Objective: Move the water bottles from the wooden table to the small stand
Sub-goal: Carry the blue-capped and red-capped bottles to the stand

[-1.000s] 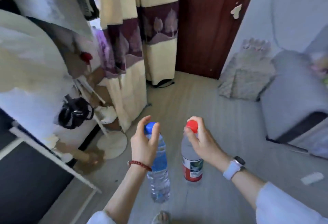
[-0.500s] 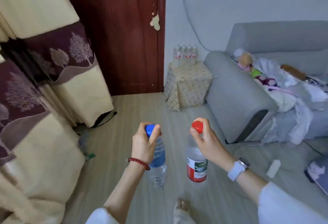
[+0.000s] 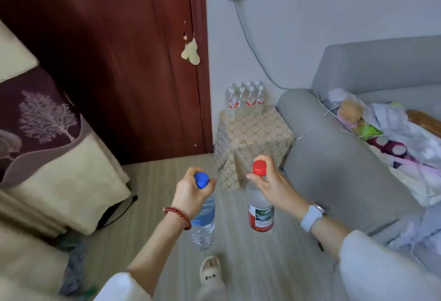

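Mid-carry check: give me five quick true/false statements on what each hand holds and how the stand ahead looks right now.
1. The left hand grips the blue-capped bottle by its neck. True.
2. The right hand holds nothing. False: it has a grip on the red-capped bottle just under the cap.
3. The small stand has no bottles on it. False: a cluster of bottles stands at its back edge.
4. The stand sits between the door and the sofa. True.
5. Both carried bottles hang with caps up. True.
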The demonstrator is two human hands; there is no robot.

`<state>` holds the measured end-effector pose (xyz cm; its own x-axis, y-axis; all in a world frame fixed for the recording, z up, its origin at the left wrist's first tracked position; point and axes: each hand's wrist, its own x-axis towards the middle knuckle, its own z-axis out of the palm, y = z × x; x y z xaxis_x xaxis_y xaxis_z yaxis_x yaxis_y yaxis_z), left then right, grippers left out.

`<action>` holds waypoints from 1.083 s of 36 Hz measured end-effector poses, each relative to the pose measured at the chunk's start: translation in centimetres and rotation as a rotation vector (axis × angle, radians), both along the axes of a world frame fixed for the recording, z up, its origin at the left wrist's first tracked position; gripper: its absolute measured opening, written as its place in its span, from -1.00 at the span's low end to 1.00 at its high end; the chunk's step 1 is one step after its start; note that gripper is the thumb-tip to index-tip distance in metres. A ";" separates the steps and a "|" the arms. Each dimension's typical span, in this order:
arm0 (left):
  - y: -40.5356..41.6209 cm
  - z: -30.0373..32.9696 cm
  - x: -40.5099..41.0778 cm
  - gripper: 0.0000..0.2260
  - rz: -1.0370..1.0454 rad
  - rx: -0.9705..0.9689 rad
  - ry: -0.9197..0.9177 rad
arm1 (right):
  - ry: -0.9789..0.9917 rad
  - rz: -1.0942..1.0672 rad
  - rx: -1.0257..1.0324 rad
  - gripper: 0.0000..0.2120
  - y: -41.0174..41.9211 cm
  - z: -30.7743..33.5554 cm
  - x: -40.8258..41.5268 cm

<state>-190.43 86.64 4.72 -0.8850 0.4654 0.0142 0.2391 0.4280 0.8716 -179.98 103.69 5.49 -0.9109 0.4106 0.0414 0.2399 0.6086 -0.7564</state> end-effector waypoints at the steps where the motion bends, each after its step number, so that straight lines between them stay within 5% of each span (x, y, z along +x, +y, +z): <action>1: 1.3 -0.4 -1.8 -0.81 -0.015 -0.003 0.013 | -0.017 -0.002 0.010 -0.69 1.2 -0.3 -1.7; 7: 9.6 -2.1 -13.1 -0.81 -0.076 -0.017 0.195 | -0.096 -0.113 0.096 -0.68 8.9 -1.4 -12.7; 20: 29.3 -4.2 -30.2 -0.84 -0.183 -0.047 0.181 | -0.202 -0.276 0.222 -0.67 26.6 -2.5 -27.3; 26: 40.1 -9.1 -35.4 -0.66 -0.212 -0.122 0.222 | -0.304 -0.303 0.238 -0.63 37.2 -6.6 -32.4; 30: 47.3 -12.6 -38.0 -0.62 -0.164 -0.216 0.161 | -0.323 -0.267 0.164 -0.67 44.6 -9.9 -36.1; 35: 55.8 -15.4 -40.2 -0.84 -0.176 -0.257 0.037 | -0.409 -0.242 0.099 -0.66 52.9 -13.4 -39.4; 39: 62.2 -17.8 -41.0 -0.76 -0.269 -0.348 -0.006 | -0.468 -0.265 0.047 -0.64 58.7 -16.3 -41.0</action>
